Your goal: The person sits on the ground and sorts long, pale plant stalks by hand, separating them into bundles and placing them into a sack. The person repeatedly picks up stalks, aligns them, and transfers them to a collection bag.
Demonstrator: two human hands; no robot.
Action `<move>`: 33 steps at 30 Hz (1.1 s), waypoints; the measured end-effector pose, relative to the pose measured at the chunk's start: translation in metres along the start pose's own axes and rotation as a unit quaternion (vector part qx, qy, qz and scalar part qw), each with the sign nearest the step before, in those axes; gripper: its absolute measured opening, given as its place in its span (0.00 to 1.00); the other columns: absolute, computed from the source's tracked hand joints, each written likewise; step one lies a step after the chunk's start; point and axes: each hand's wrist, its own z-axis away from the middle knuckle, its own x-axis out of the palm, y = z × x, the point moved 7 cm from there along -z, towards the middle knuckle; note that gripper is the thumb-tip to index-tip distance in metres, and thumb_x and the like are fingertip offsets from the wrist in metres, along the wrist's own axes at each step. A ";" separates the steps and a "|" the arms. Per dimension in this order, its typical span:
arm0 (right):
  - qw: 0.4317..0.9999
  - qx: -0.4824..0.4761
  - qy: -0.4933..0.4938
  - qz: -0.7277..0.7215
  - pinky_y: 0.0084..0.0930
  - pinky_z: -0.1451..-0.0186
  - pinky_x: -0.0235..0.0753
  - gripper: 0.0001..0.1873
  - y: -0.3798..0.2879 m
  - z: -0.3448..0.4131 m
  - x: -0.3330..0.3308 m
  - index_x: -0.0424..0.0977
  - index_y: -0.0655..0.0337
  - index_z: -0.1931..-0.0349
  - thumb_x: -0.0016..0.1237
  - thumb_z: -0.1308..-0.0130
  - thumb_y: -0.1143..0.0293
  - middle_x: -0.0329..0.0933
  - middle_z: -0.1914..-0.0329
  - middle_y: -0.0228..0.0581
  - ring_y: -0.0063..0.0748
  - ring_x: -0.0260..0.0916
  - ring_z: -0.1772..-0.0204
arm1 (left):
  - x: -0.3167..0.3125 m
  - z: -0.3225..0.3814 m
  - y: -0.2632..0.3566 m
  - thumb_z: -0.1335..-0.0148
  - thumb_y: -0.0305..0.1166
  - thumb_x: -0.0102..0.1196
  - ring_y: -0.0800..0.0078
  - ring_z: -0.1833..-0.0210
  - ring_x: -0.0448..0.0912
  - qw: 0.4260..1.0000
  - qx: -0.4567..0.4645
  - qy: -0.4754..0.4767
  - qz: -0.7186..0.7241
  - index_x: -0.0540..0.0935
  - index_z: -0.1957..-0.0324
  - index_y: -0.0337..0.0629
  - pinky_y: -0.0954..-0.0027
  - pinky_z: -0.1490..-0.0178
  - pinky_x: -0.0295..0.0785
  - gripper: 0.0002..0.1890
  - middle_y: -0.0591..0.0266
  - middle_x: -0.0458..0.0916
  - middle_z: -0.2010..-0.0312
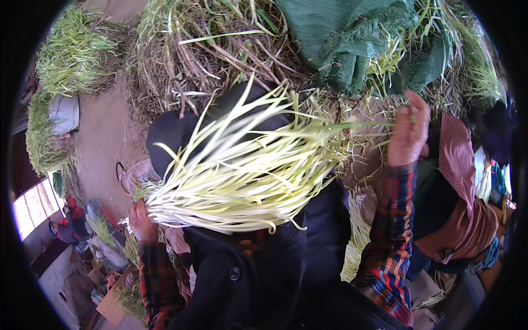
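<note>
A large bunch of blanched, yellow-white chive-like leaves (247,177) fans out across my lap. My left hand (142,220) is closed round its pale stem end, at the left. The leaf tips spread to the right, over my dark trousers and coat. My right hand (408,130), blurred by motion, is raised to the right of the tips. From the bunch, a thin green leaf (367,123) stretches to its curled fingers, which seem to pinch it. The exact finger contact is blurred.
Ahead lies a heap of uncleaned stalks with soil and roots (177,62), partly under a green woven sheet (346,37). More leaf piles (78,53) stand at the left on the earth floor (103,123). Close on the right sits another person (453,210). Pale bundled leaves (354,239) lie by my right side.
</note>
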 end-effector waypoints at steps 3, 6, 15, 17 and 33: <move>0.929 -0.088 0.109 0.342 0.21 0.53 0.70 0.12 -0.011 -0.015 -0.067 0.70 0.61 0.50 0.42 0.28 0.67 0.72 0.53 0.32 0.20 0.65 0.59 | 0.002 0.002 -0.005 0.44 0.31 0.54 0.48 0.61 0.75 1.000 -0.013 -0.012 0.009 0.72 0.49 0.33 0.53 0.59 0.71 0.20 0.46 0.75 0.62; 0.764 -0.077 -0.054 0.638 0.34 0.53 0.73 0.19 0.014 -0.012 -0.053 0.70 0.52 0.46 0.51 0.39 0.72 0.72 0.50 0.37 0.39 0.72 0.52 | 0.000 0.002 -0.009 0.44 0.32 0.56 0.48 0.62 0.75 0.999 -0.023 -0.015 0.017 0.71 0.49 0.34 0.53 0.59 0.71 0.21 0.47 0.75 0.63; 0.847 -0.193 -0.331 0.368 0.25 0.56 0.75 0.18 -0.014 0.068 0.106 0.75 0.61 0.54 0.53 0.47 0.80 0.75 0.56 0.41 0.40 0.75 0.59 | -0.010 -0.001 -0.005 0.46 0.32 0.59 0.47 0.64 0.74 1.000 -0.004 -0.009 0.009 0.71 0.50 0.33 0.52 0.61 0.70 0.23 0.47 0.73 0.66; 0.857 -0.093 -0.409 0.299 0.27 0.53 0.78 0.16 -0.008 0.085 0.127 0.75 0.60 0.55 0.53 0.46 0.80 0.74 0.54 0.41 0.41 0.76 0.56 | -0.010 -0.001 -0.004 0.46 0.32 0.59 0.47 0.64 0.74 1.000 0.002 -0.011 0.000 0.70 0.49 0.33 0.52 0.62 0.69 0.23 0.47 0.73 0.66; 0.905 0.061 -0.146 0.394 0.37 0.61 0.77 0.07 0.039 0.059 0.025 0.72 0.62 0.61 0.48 0.40 0.79 0.76 0.64 0.45 0.51 0.76 0.64 | 0.002 0.009 -0.017 0.46 0.33 0.58 0.44 0.61 0.74 0.999 -0.010 -0.026 0.019 0.69 0.46 0.34 0.50 0.60 0.68 0.26 0.45 0.74 0.63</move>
